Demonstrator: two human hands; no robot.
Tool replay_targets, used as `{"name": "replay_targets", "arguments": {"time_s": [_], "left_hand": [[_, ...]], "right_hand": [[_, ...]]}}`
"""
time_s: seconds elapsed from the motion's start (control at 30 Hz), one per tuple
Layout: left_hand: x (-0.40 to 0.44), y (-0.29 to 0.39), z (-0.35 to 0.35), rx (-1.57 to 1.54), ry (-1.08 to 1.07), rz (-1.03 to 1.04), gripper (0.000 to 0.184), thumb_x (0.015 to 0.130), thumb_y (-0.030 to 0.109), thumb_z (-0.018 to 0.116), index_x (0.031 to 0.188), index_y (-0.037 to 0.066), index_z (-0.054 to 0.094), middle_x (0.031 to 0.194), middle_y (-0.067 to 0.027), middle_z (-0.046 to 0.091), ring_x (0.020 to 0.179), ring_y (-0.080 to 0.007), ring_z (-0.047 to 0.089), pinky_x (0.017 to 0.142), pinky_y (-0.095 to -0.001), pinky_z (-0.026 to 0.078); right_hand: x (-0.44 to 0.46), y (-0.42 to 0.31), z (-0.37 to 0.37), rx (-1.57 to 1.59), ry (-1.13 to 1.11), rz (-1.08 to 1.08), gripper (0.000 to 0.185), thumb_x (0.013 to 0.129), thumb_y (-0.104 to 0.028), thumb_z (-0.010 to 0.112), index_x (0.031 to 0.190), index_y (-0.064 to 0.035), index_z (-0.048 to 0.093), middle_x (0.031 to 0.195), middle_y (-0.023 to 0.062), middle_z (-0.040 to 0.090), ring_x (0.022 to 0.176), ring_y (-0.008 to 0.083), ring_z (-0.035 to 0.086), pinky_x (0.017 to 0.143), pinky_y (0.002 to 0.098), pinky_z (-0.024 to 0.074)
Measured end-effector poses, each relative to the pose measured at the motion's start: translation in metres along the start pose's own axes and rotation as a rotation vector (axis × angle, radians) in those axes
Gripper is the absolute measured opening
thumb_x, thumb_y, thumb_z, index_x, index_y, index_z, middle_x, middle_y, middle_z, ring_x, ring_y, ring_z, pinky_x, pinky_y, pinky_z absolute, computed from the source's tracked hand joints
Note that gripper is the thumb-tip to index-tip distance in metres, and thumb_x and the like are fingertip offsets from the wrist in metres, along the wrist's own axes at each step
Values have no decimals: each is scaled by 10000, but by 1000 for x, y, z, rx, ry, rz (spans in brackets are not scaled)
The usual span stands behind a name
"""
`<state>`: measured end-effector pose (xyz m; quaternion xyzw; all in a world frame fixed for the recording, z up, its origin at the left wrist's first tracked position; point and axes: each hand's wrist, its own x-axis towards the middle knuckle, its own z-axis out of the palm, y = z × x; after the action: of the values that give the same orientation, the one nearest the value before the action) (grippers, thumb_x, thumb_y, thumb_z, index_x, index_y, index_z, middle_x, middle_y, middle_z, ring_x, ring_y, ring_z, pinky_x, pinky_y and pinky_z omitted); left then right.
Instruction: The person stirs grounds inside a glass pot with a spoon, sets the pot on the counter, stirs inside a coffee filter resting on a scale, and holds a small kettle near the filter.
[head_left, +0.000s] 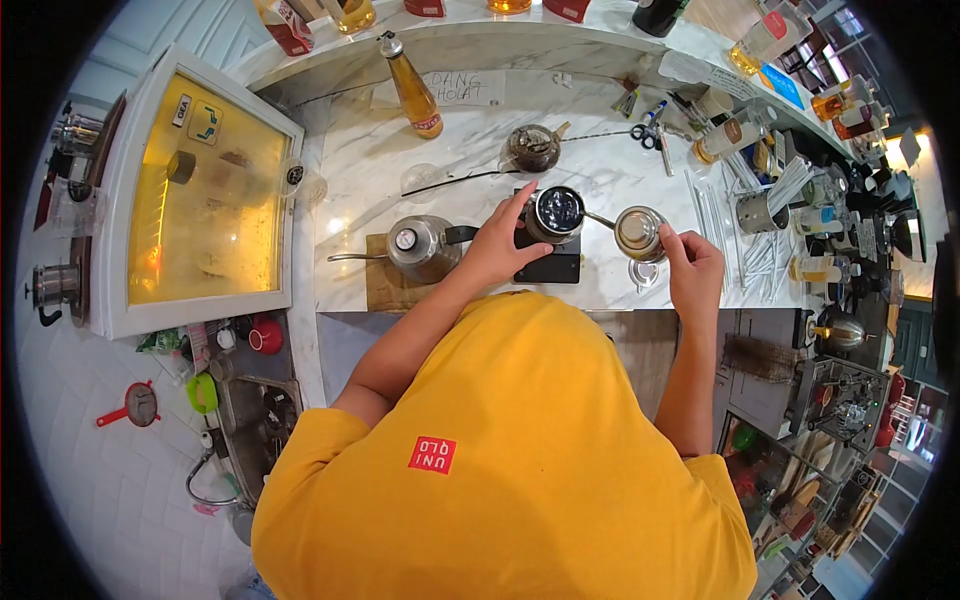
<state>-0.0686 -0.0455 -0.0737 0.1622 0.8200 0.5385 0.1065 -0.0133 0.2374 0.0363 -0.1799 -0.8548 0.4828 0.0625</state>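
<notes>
My left hand (500, 245) curves its thumb and fingers around the near-left side of a round metal cup (557, 212) with a dark, glossy inside. Under the cup lies a black flat scale (558, 268), partly covered. My right hand (694, 262) pinches the right edge of a small round metal pot (638, 232). A thin spout or handle runs between this pot and the cup; I cannot tell which. Just below the pot is a small round clear or metal piece (644, 272). A steel gooseneck kettle (420, 248) stands left of my left hand, and a glass teapot (533, 148) behind the cup.
An amber bottle (412, 95) stands at the back left. Scissors (655, 140), straws (712, 230) and a metal straw holder (757, 212) lie or stand to the right. A white-framed yellow glass case (210, 190) borders the left side. Bottles line the raised ledge (560, 35).
</notes>
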Motion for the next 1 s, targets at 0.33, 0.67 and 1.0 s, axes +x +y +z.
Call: {"name": "replay_targets", "arguments": {"time_s": [0.33,0.67,1.0], "left_hand": [[-1,4,-1,13,-15,-25,1047,777,244,869,1618,198,247,1445,-196,500,1084,-322,632,963,-406,522],[0,4,-1,28,-19,-35,1062,774,256,873,1621,163,240,1441,-207,505,1062,-300,636,961,-397,514],[-1,5,-2,12,-24,-34,1064,774,244,869,1624,164,235,1450,-212,497,1073,-305,632,974,-407,507]], "right_hand": [[7,-7,3,47,-43,8,368,950,-311,734,815,31,711,659,-17,595,643,52,487,574,256,363],[5,-1,-16,231,-9,37,349,962,-287,724,804,23,710,692,-37,598,658,41,464,591,236,348],[0,-5,8,-27,18,-60,333,975,-267,726,820,28,716,661,-41,580,623,22,445,544,226,335]]}}
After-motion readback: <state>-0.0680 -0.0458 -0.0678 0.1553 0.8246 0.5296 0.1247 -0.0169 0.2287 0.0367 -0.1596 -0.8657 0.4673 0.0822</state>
